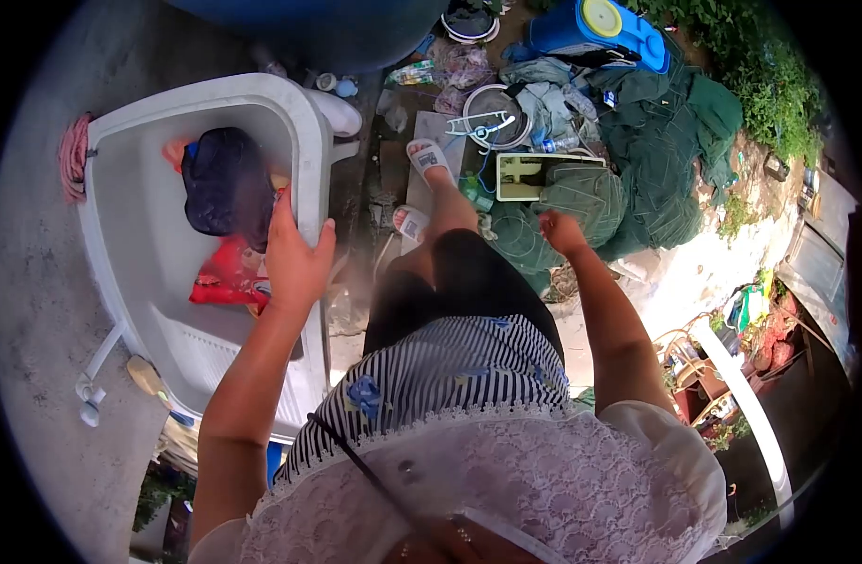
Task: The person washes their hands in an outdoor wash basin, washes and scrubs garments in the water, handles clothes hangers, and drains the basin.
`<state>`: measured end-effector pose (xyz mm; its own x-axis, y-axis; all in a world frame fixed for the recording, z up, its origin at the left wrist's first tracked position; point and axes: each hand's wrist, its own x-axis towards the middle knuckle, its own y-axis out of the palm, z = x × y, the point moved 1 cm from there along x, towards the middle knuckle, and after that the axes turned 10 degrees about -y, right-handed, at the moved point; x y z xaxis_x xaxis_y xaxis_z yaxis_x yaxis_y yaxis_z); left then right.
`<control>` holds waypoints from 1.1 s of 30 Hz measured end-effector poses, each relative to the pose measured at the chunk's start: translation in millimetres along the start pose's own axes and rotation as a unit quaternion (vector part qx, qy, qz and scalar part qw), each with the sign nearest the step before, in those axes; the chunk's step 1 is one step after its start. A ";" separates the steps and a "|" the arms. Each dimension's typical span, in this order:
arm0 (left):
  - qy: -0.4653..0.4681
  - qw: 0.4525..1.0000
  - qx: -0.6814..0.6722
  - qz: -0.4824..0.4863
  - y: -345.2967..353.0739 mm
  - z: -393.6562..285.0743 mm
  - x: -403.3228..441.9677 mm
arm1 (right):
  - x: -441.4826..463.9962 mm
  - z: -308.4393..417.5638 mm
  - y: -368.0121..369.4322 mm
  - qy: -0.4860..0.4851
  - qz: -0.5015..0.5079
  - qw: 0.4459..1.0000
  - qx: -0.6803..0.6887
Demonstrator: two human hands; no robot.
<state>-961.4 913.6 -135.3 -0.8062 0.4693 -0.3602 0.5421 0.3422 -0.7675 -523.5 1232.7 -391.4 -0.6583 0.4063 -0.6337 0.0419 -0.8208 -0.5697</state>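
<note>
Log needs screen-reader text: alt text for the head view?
A person's left hand is at the rim of a pale sink containing a dark bundle and a red item; their right hand is near green netting. Sandalled feet show between.

1 blue container (564,34) with a yellow lid (602,17) lies near leafy plants (774,89).

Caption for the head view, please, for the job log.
Left hand beside a dark bundle in a ribbed washboard sink, right hand near green netting.

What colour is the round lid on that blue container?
The round lid is yellow; it shows best in the head view.
</note>
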 end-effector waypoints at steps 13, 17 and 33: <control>-0.091 0.991 -0.078 0.052 -4.7 -1.5 -5.4 | 108.7 -87.2 198.8 0.037 -0.028 0.993 0.108; -0.100 0.993 -0.061 0.012 -12.4 22.0 -17.0 | 165.4 -138.1 296.6 0.183 -0.074 0.934 0.298; -0.144 0.986 -0.081 0.006 -2.8 46.1 -26.9 | 388.2 -164.3 331.5 0.335 -0.324 0.846 0.261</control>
<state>-952.2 862.5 -147.9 -0.8206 0.2321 -0.5223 0.5643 0.4743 -0.6757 -641.6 1184.4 -912.3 0.1640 0.8314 -0.5309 -0.6171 -0.3334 -0.7127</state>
